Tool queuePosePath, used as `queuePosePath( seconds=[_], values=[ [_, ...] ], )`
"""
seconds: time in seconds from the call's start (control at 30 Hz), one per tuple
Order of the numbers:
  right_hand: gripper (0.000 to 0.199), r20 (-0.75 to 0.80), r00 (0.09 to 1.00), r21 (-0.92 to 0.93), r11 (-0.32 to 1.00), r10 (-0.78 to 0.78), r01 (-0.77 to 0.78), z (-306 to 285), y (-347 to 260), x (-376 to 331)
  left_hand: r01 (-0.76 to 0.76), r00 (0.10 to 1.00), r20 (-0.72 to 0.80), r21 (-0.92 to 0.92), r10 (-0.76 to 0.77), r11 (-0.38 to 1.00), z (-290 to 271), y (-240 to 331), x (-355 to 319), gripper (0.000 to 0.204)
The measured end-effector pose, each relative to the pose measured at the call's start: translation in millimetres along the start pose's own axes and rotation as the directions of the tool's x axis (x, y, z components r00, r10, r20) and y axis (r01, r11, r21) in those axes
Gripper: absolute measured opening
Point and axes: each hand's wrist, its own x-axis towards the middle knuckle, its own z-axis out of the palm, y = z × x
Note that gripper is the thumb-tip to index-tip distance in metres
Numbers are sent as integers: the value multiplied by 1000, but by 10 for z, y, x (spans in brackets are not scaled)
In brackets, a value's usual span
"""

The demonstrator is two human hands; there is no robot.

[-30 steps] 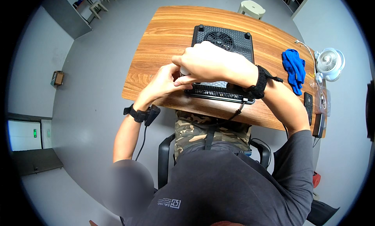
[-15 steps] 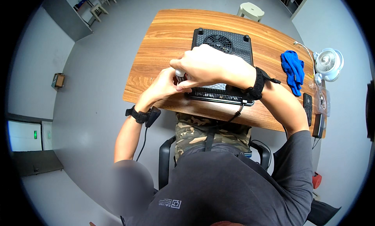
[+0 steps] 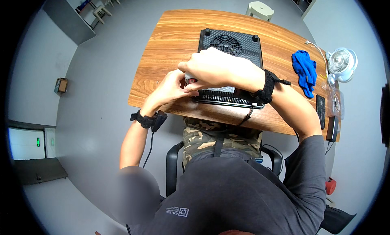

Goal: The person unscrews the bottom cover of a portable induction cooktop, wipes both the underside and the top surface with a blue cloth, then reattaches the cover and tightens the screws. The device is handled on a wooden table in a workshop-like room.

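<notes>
Both of my hands meet over the left part of a black laptop cooling pad (image 3: 254,56) lying on the wooden table. Between them is a small white container (image 3: 189,79) with a red patch, mostly covered by my fingers. My left hand (image 3: 170,88) is closed around its lower left side. From above, my right hand (image 3: 211,70) closes over the same container, its thumb pointing toward the left fingers. A round fan grille (image 3: 226,44) shows on the pad beyond my right hand, and a black cable runs from the pad's near right corner.
On the table's right side lie a crumpled blue cloth (image 3: 304,72), a black phone-like object (image 3: 320,111) and a black box-shaped piece (image 3: 332,128). A white fan (image 3: 342,62) stands at the right edge. Beyond the far edge is a pale stool (image 3: 261,9).
The small container has turned slightly between my hands, so that more of its red patch shows. My arms have hardly moved.
</notes>
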Motion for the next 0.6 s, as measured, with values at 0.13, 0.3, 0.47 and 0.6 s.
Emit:
queuePosePath(
  seconds=[0.13, 0.3, 0.47, 0.6],
  values=[
    [42, 21, 1000, 36, 999, -19, 18, -44, -15, -21, 14, 1000, 17, 3, -14, 1000, 10, 10, -18, 34],
    [41, 35, 999, 18, 1000, 12, -13, -67, -37, -17, -72, 995, -66, 60, 76, 996, 18, 83, -39, 35],
    [40, 25, 1000, 29, 1000, 2, -3, -48, -27, -6, -51, 997, -59, 62, 55, 997, 14, 66, -41, 37],
    [41, 37, 999, 15, 1000, -2, 2, -70, -59, -33, -49, 997, -57, 51, 52, 997, 38, 39, -54, 37]
  ],
)
